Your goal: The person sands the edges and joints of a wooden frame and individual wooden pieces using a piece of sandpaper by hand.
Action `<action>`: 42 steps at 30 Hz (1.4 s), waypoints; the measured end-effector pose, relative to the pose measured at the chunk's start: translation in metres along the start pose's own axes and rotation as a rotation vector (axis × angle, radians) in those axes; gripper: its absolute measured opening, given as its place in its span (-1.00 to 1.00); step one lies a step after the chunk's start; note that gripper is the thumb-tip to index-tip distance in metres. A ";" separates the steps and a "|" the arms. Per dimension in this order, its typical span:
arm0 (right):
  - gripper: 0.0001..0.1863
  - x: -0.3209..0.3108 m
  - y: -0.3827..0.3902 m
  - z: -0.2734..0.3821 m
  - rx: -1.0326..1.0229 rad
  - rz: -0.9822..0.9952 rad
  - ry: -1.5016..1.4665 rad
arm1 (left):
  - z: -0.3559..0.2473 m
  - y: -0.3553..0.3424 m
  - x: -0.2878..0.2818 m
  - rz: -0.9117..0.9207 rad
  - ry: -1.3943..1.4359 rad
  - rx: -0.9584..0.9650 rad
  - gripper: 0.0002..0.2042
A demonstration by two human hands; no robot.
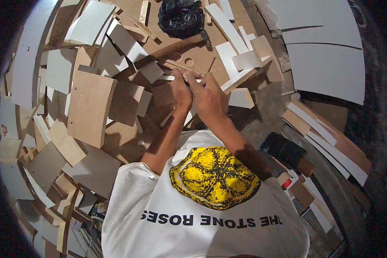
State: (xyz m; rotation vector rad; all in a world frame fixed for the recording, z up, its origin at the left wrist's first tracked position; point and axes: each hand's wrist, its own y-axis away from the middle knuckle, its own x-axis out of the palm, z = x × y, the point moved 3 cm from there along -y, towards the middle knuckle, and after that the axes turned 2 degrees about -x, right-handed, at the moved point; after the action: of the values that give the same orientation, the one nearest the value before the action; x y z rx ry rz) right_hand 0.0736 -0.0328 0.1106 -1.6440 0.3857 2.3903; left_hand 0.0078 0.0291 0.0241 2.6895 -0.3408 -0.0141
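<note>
Close together at the middle of the head view are my left hand (182, 92) and my right hand (210, 99). Both have their fingers bent into a pinch, and the tips nearly meet. What they grip is small and mostly hidden by the fingers. A thin light wooden strip (173, 64) runs just beyond the fingertips; I cannot tell whether they touch it. Farther off, a hammer (176, 46) with a wooden handle lies on a brown board (228, 33) with round marks in it. A thin brown stick (211, 64) lies right of the strip.
Wood and white panel offcuts (90, 107) are heaped along the left. A black plastic bag (180, 18) sits at the far side. White-faced strips (233, 32) lie to its right. Large white panels (322, 51) and stacked boards (331, 137) stand at the right.
</note>
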 end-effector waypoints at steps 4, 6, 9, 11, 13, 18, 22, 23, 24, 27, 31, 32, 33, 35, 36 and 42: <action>-0.44 -0.009 0.027 0.001 0.011 -0.013 0.012 | 0.008 -0.009 -0.007 0.031 0.088 0.062 -0.17; -0.46 -0.011 0.043 -0.005 0.054 0.075 0.011 | 0.012 -0.012 -0.006 0.039 0.151 -0.128 -0.16; -0.45 -0.015 0.031 0.000 0.046 0.047 0.020 | 0.001 -0.006 -0.002 0.007 0.003 -0.001 -0.18; -0.45 -0.012 0.013 0.003 0.035 0.000 -0.016 | 0.008 -0.005 -0.002 0.033 0.098 -0.036 -0.19; -0.45 -0.008 0.004 0.001 0.028 -0.050 -0.051 | 0.009 -0.004 0.001 0.065 0.193 -0.071 -0.20; -0.48 -0.005 0.022 -0.003 0.009 -0.062 -0.048 | 0.020 -0.002 -0.006 0.118 0.099 -0.019 -0.21; -0.48 -0.011 0.042 0.001 -0.012 -0.015 0.003 | 0.014 -0.006 -0.006 0.091 0.138 0.019 -0.20; -0.47 -0.014 0.036 0.004 -0.007 -0.017 -0.010 | 0.013 -0.007 -0.007 0.075 0.096 0.015 -0.18; -0.47 -0.016 0.028 0.006 0.010 -0.026 -0.021 | 0.013 -0.010 -0.006 0.072 0.053 0.013 -0.16; -0.45 0.001 0.023 0.004 -0.004 -0.042 -0.044 | 0.023 -0.022 -0.016 0.152 0.140 -0.050 -0.16; -0.44 0.001 0.009 0.003 0.004 -0.103 -0.097 | 0.028 -0.020 -0.013 0.149 0.195 0.053 -0.17; -0.45 0.002 0.010 0.003 -0.004 -0.112 -0.118 | 0.030 -0.020 -0.016 0.160 0.183 0.048 -0.19; -0.45 0.002 0.011 0.000 -0.016 -0.119 -0.139 | 0.025 -0.017 -0.015 0.166 0.172 0.042 -0.22; -0.46 0.008 0.012 -0.016 0.123 -0.120 -0.193 | 0.017 -0.005 -0.008 0.156 0.161 0.003 -0.25; -0.47 0.005 0.014 -0.020 0.190 -0.119 -0.224 | 0.012 -0.002 -0.008 0.141 0.146 -0.034 -0.28; -0.59 -0.019 0.048 -0.044 0.156 -0.273 -0.461 | 0.032 -0.015 -0.023 0.272 0.190 0.181 -0.53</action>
State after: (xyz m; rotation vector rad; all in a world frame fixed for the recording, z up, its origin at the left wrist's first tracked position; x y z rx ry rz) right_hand 0.1036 -0.0929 0.1181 -0.9664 0.2378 2.3614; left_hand -0.0128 0.0351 -0.0120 2.7665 -0.6724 0.3662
